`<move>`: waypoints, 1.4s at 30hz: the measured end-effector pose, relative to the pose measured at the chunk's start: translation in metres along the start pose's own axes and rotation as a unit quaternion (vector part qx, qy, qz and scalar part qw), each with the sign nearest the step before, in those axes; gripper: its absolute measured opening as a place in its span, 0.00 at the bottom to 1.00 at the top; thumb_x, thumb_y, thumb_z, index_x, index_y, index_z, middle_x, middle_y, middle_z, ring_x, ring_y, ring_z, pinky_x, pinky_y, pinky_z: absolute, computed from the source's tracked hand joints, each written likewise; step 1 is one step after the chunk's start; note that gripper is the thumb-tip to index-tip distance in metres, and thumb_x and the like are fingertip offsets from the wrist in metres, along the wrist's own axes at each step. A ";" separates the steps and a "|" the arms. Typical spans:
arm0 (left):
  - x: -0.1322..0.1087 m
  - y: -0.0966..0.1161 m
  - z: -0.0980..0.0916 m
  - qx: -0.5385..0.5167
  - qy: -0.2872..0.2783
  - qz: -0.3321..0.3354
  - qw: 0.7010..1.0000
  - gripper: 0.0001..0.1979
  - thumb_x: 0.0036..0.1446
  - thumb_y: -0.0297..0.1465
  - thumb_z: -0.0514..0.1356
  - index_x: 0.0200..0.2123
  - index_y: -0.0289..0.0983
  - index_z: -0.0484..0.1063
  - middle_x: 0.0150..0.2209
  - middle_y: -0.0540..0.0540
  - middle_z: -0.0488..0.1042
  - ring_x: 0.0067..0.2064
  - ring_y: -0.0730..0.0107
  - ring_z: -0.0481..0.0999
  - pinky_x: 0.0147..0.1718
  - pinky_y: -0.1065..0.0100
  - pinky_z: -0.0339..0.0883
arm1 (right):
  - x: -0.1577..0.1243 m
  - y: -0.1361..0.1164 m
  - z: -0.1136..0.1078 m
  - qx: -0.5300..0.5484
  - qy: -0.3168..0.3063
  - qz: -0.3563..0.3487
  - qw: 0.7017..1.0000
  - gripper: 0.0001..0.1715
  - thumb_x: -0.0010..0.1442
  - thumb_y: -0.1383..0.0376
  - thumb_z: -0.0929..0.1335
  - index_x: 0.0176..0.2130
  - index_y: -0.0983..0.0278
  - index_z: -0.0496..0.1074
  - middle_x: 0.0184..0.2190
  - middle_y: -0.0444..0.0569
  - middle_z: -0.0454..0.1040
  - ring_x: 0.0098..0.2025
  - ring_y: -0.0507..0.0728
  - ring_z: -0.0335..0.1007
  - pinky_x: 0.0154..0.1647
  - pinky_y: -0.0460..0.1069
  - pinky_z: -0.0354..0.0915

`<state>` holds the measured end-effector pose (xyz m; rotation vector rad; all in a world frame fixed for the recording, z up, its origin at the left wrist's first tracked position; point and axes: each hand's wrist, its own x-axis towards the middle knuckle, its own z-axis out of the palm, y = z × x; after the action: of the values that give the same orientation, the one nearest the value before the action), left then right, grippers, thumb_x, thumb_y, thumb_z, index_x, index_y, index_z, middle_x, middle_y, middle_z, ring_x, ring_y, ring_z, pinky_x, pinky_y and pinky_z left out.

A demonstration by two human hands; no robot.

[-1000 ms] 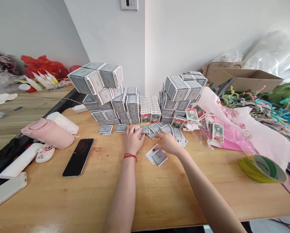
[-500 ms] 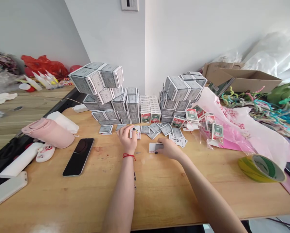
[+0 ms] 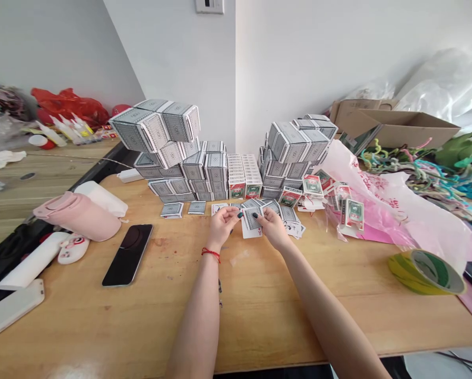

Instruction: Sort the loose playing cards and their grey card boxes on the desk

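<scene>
My right hand [image 3: 273, 227] pinches a few small playing cards [image 3: 251, 223] and holds them tilted above the wooden table [image 3: 259, 310]. My left hand [image 3: 222, 225], a red string at its wrist, is raised beside them with its fingertips at the cards' left edge. Loose small cards [image 3: 283, 213] lie scattered just beyond both hands. Behind them stand stacks of grey patterned card packs [image 3: 173, 152] on the left and a second stack of packs [image 3: 295, 147] on the right.
A black phone [image 3: 128, 254], a pink pouch [image 3: 78, 216] and a white roll [image 3: 32, 260] lie at the left. A pink plastic bag [image 3: 382, 210] with card packs, a green-yellow tape roll [image 3: 428, 271] and a cardboard box [image 3: 394, 129] are at the right.
My right hand gathered cards off the table and lifted them. My left hand left the loose cards near the stacks and came across to meet the lifted cards.
</scene>
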<state>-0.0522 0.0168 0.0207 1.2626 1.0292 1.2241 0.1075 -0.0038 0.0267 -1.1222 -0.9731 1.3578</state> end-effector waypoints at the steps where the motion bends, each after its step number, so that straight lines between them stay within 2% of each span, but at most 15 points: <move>1: 0.000 0.000 0.000 -0.004 -0.004 -0.003 1.000 0.16 0.44 0.37 0.64 0.35 0.34 0.68 0.29 0.46 0.72 0.24 0.78 0.67 0.20 0.75 0.57 | 0.001 0.000 0.001 -0.002 0.004 -0.004 1.000 0.22 0.43 0.51 0.71 0.30 0.63 0.63 0.20 0.39 0.66 0.21 0.49 0.59 0.23 0.46 0.57; 4: 0.000 0.001 0.001 -0.021 -0.017 0.000 1.000 0.22 0.40 0.34 0.66 0.40 0.36 0.65 0.30 0.49 0.72 0.25 0.78 0.69 0.22 0.76 0.60 | 0.005 -0.001 0.004 -0.011 0.008 -0.021 1.000 0.20 0.44 0.50 0.71 0.27 0.63 0.65 0.20 0.40 0.65 0.21 0.49 0.59 0.22 0.45 0.56; 6: 0.000 0.000 0.003 -0.022 -0.048 -0.013 0.999 0.22 0.41 0.34 0.66 0.40 0.36 0.65 0.27 0.50 0.71 0.22 0.78 0.68 0.20 0.76 0.59 | 0.007 -0.002 0.006 -0.027 0.024 -0.034 0.999 0.20 0.44 0.50 0.70 0.26 0.64 0.68 0.20 0.41 0.66 0.22 0.50 0.59 0.23 0.46 0.56; 10: -0.001 -0.003 0.005 0.006 -0.089 -0.043 0.995 0.12 0.45 0.37 0.63 0.26 0.34 0.67 0.15 0.53 0.65 0.15 0.79 0.62 0.14 0.75 0.52 | 0.013 -0.009 0.006 -0.060 0.072 -0.068 0.993 0.21 0.41 0.51 0.72 0.29 0.65 0.74 0.26 0.45 0.71 0.27 0.52 0.64 0.27 0.47 0.59; 12: 0.001 -0.004 0.003 -0.003 -0.061 -0.035 0.998 0.12 0.46 0.37 0.62 0.24 0.34 0.66 0.13 0.53 0.64 0.14 0.79 0.61 0.14 0.75 0.52 | 0.018 -0.014 0.003 -0.060 0.086 -0.066 0.992 0.21 0.41 0.51 0.71 0.29 0.65 0.75 0.25 0.45 0.72 0.28 0.53 0.65 0.26 0.47 0.60; 16: 0.004 -0.003 -0.005 -0.047 0.051 -0.001 0.998 0.12 0.46 0.37 0.61 0.27 0.33 0.68 0.14 0.53 0.65 0.15 0.79 0.62 0.14 0.75 0.53 | 0.028 -0.023 -0.010 -0.092 0.138 -0.051 0.985 0.24 0.44 0.50 0.70 0.33 0.66 0.75 0.24 0.46 0.72 0.24 0.52 0.66 0.23 0.47 0.61; 18: 0.005 -0.003 -0.009 -0.074 0.102 0.012 0.992 0.11 0.44 0.36 0.62 0.26 0.33 0.68 0.14 0.54 0.64 0.16 0.80 0.61 0.15 0.75 0.53 | 0.031 -0.028 -0.022 -0.124 0.109 -0.031 0.986 0.29 0.42 0.54 0.72 0.42 0.67 0.72 0.31 0.49 0.74 0.24 0.53 0.68 0.23 0.47 0.63; 20: 0.006 -0.003 -0.012 -0.101 0.140 0.019 0.985 0.11 0.43 0.36 0.63 0.24 0.34 0.68 0.15 0.54 0.64 0.16 0.81 0.61 0.15 0.76 0.52 | 0.031 -0.034 -0.039 -0.200 0.116 -0.026 0.972 0.32 0.42 0.58 0.72 0.47 0.66 0.68 0.39 0.52 0.73 0.26 0.53 0.70 0.24 0.48 0.65; 22: 0.005 -0.004 -0.014 -0.124 0.162 0.025 0.979 0.12 0.43 0.37 0.63 0.24 0.34 0.67 0.17 0.53 0.66 0.16 0.81 0.61 0.14 0.76 0.51 | 0.027 -0.038 -0.059 -0.347 0.126 -0.023 0.929 0.27 0.43 0.61 0.70 0.44 0.65 0.69 0.37 0.52 0.74 0.28 0.55 0.71 0.26 0.49 0.65; 24: 0.005 -0.006 -0.013 -0.143 0.167 0.027 0.975 0.12 0.43 0.37 0.63 0.24 0.34 0.67 0.18 0.53 0.66 0.17 0.81 0.62 0.14 0.77 0.51 | 0.019 -0.040 -0.078 -0.505 0.108 -0.016 0.856 0.20 0.42 0.62 0.71 0.38 0.64 0.72 0.34 0.52 0.74 0.35 0.60 0.71 0.32 0.51 0.65; 27: 0.004 -0.007 -0.011 -0.159 0.157 0.022 0.974 0.12 0.42 0.37 0.63 0.22 0.34 0.65 0.17 0.54 0.65 0.17 0.81 0.61 0.14 0.77 0.51 | 0.006 -0.034 -0.096 -0.660 0.095 0.011 0.745 0.28 0.35 0.61 0.74 0.39 0.66 0.71 0.39 0.59 0.72 0.45 0.69 0.66 0.38 0.55 0.63; 29: 0.004 -0.007 -0.009 -0.158 0.151 0.015 0.976 0.13 0.41 0.36 0.63 0.21 0.34 0.64 0.17 0.54 0.65 0.16 0.81 0.61 0.14 0.77 0.51 | 0.000 -0.028 -0.101 -0.690 0.091 0.023 0.718 0.33 0.35 0.62 0.74 0.43 0.66 0.68 0.42 0.60 0.70 0.46 0.68 0.65 0.38 0.54 0.62; 33: 0.004 -0.009 -0.008 -0.142 0.139 0.012 0.980 0.12 0.41 0.36 0.63 0.22 0.34 0.66 0.17 0.54 0.65 0.16 0.81 0.61 0.14 0.77 0.50 | -0.003 -0.017 -0.102 -0.642 0.098 0.025 0.760 0.27 0.39 0.61 0.72 0.40 0.65 0.64 0.34 0.53 0.71 0.36 0.60 0.69 0.30 0.49 0.61; 38: 0.003 -0.008 -0.006 -0.114 0.102 0.002 0.988 0.12 0.42 0.37 0.62 0.22 0.34 0.66 0.17 0.54 0.64 0.15 0.82 0.59 0.13 0.76 0.49 | -0.002 -0.014 -0.105 -0.504 0.129 -0.003 0.854 0.18 0.38 0.62 0.72 0.30 0.62 0.63 0.21 0.42 0.68 0.24 0.53 0.66 0.25 0.47 0.59; 42: 0.001 -0.006 -0.003 -0.086 0.069 -0.015 0.994 0.13 0.42 0.38 0.62 0.20 0.35 0.63 0.15 0.56 0.61 0.15 0.82 0.57 0.13 0.76 0.48 | -0.004 -0.019 -0.105 -0.312 0.151 -0.013 0.938 0.22 0.35 0.63 0.73 0.33 0.64 0.68 0.26 0.46 0.72 0.25 0.53 0.68 0.27 0.49 0.63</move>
<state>-0.0545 0.0187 0.0144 1.0379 1.0144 1.3621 0.2135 -0.0096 0.0218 -1.7247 -1.2165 0.8247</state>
